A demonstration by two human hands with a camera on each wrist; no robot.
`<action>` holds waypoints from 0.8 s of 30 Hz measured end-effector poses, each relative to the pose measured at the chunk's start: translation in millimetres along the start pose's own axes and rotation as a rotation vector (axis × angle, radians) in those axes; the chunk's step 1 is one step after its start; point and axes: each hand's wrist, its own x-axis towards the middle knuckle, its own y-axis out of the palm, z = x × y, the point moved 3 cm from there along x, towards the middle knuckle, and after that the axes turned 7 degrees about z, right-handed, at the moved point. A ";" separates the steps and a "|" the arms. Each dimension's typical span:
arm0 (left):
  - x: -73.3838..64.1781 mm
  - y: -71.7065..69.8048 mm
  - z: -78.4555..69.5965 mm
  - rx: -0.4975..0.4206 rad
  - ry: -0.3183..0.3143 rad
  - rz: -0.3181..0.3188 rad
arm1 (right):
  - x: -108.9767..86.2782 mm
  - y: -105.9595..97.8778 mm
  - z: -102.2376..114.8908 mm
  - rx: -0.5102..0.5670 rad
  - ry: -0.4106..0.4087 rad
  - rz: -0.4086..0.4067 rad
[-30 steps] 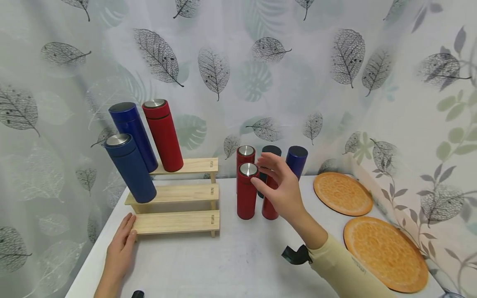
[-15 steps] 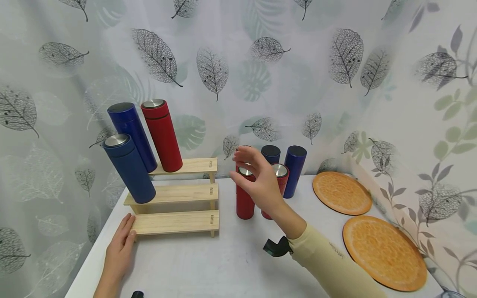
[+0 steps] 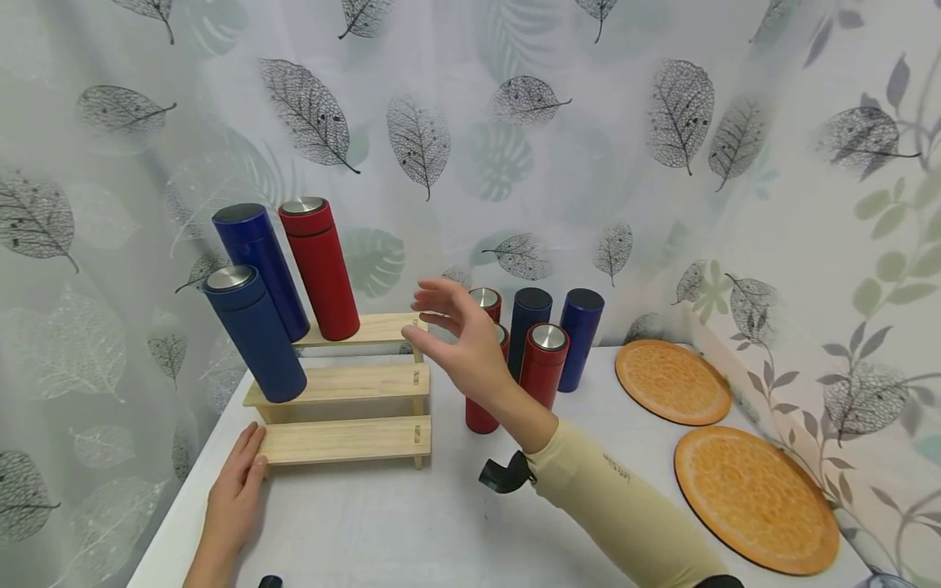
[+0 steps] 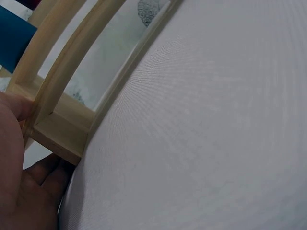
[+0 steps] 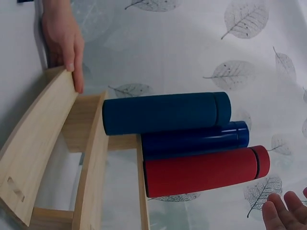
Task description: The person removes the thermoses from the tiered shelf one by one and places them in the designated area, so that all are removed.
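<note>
My left hand (image 3: pixel 234 498) holds the left end of a three-tier wooden rack (image 3: pixel 341 441); in the left wrist view its thumb lies on the board's edge and its fingers are at the end leg. My right hand (image 3: pixel 466 351) is raised between the rack and the bottles on the table, its fingers apart and loosely bent with nothing between them. A blue thermos bottle (image 3: pixel 257 335) with a steel lid top stands on the middle tier. On the top tier stand a glossy blue thermos (image 3: pixel 260 265) and a red thermos (image 3: pixel 319 269).
Behind my right forearm stand several thermoses: a red one (image 3: pixel 544 359) in front, a dark blue one (image 3: pixel 531 314), a glossy blue one (image 3: pixel 583 327), and red ones partly hidden. Two round orange mats (image 3: pixel 757 498) lie at the right. A leaf-print curtain (image 3: pixel 470 163) hangs behind.
My right hand has moved left, from over the red thermoses toward the rack, uncovering the bottles at the right. My left hand and the bottles on the rack stay put.
</note>
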 end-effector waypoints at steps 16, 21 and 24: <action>-0.2 1.2 0.2 0.002 0.017 0.000 | 26.2 28.0 -14.2 -0.015 0.045 0.051; 0.0 0.7 0.5 0.003 0.017 -0.009 | 34.6 34.3 -18.6 -0.037 0.065 0.052; -0.1 0.8 0.9 0.008 0.018 -0.009 | 39.0 37.6 -24.0 -0.044 0.078 0.048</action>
